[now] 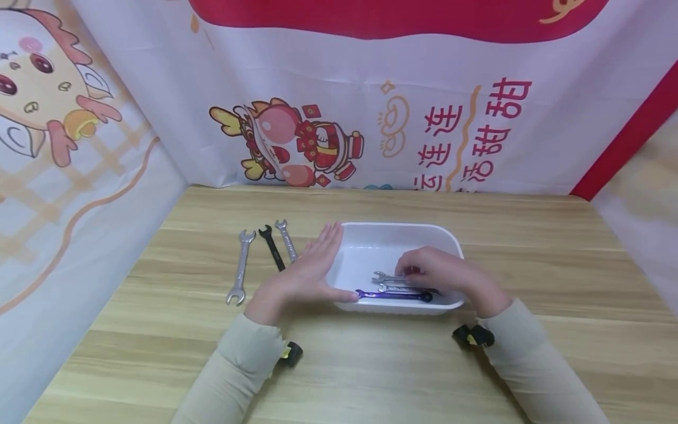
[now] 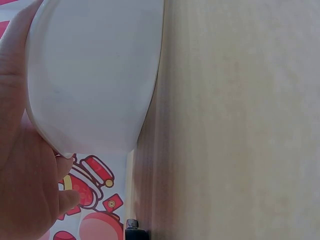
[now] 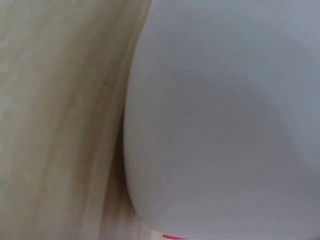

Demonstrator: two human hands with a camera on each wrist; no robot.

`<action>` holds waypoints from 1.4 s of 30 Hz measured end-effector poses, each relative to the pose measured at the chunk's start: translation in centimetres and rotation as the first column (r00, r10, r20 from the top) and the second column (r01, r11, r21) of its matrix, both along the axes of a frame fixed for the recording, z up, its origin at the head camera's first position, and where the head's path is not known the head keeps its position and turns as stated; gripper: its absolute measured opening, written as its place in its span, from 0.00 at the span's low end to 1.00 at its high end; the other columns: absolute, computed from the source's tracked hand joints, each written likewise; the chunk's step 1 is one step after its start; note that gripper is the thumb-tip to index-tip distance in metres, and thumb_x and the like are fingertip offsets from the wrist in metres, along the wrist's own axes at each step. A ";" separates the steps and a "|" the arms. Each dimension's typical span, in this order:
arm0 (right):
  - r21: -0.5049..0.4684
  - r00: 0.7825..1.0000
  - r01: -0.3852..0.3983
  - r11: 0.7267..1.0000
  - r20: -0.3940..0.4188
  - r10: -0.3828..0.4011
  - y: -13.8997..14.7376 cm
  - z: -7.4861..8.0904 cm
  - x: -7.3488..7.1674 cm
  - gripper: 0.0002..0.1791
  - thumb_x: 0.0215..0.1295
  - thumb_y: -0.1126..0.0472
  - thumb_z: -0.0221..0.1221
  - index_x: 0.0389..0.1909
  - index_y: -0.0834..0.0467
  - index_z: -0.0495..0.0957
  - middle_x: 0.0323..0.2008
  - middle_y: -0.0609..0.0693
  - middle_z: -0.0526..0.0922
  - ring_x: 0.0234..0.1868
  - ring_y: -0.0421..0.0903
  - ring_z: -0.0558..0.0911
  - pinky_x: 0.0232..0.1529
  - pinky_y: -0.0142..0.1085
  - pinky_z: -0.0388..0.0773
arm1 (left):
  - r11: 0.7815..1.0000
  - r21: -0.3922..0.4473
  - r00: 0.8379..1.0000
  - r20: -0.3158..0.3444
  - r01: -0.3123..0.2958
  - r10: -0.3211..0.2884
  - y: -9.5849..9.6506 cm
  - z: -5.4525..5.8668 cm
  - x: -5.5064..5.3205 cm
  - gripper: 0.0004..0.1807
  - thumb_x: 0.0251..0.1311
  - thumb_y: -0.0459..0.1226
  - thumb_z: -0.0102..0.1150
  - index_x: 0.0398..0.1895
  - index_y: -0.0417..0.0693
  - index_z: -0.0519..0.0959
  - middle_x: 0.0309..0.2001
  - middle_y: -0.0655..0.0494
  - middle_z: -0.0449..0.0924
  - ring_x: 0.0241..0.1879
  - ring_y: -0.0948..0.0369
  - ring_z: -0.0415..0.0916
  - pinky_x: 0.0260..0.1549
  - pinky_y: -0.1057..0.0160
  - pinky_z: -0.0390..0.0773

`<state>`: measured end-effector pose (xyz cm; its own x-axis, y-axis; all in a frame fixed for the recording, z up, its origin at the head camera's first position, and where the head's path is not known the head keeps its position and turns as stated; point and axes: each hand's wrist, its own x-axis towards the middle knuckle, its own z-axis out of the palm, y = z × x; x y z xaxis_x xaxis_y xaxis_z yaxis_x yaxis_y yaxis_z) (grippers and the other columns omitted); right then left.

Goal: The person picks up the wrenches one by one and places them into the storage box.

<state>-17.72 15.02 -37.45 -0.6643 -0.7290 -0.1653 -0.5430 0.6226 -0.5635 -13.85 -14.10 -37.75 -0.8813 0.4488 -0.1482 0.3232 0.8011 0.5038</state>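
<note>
A white plastic bin (image 1: 365,252) sits in the middle of the table with several wrenches inside. My left hand (image 1: 304,274) lies against its left end, fingers straight along the side and thumb at the near left corner; the bin's outer wall (image 2: 95,75) shows beside this hand in the left wrist view. Reaching over the right end, my right hand (image 1: 431,268) pinches a silver wrench (image 1: 386,278) inside, its fingertips partly hidden. Nearer the front wall are another silver wrench (image 1: 397,288) and a purple wrench (image 1: 394,295). The right wrist view shows only the bin's outside wall (image 3: 215,125) and table.
Left of the bin, a large silver open-end wrench (image 1: 242,268), a black wrench (image 1: 272,247) and a smaller silver wrench (image 1: 286,240) lie on the wooden table (image 1: 371,365). A printed cloth (image 1: 328,70) hangs behind the table's far edge.
</note>
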 end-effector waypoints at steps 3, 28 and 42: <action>0.007 1.000 0.000 1.000 -0.007 0.000 0.0 -0.1 0.0 0.08 0.68 0.63 0.61 0.43 0.48 0.85 0.38 0.39 0.86 0.39 0.35 0.80 0.50 0.38 0.81 | 1.000 0.001 1.000 0.002 -0.002 0.002 0.0 0.0 0.0 0.71 0.46 0.68 0.67 0.80 0.58 0.28 0.80 0.64 0.20 0.80 0.62 0.19 0.77 0.46 0.34; 0.026 1.000 0.016 1.000 -0.013 -0.016 0.3 -0.2 0.0 0.10 0.68 0.60 0.62 0.48 0.51 0.85 0.41 0.42 0.86 0.42 0.36 0.81 0.53 0.41 0.82 | 1.000 -0.002 1.000 0.017 -0.006 0.006 0.0 0.2 0.1 0.71 0.46 0.68 0.67 0.80 0.57 0.27 0.79 0.67 0.18 0.80 0.62 0.20 0.77 0.47 0.34; -0.039 0.988 0.074 0.996 -0.132 -0.079 0.9 1.8 0.8 0.14 0.70 0.53 0.60 0.51 0.53 0.83 0.43 0.43 0.85 0.48 0.42 0.82 0.55 0.48 0.81 | 1.000 -0.002 1.000 0.006 -0.005 0.005 0.1 0.2 0.1 0.71 0.46 0.68 0.67 0.80 0.56 0.29 0.80 0.63 0.21 0.80 0.61 0.21 0.77 0.46 0.35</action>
<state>-16.95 15.88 -35.61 -0.7328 -0.6788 -0.0476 -0.5661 0.6469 -0.5109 -13.78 -14.01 -37.56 -0.8824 0.4444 -0.1544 0.3164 0.8035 0.5043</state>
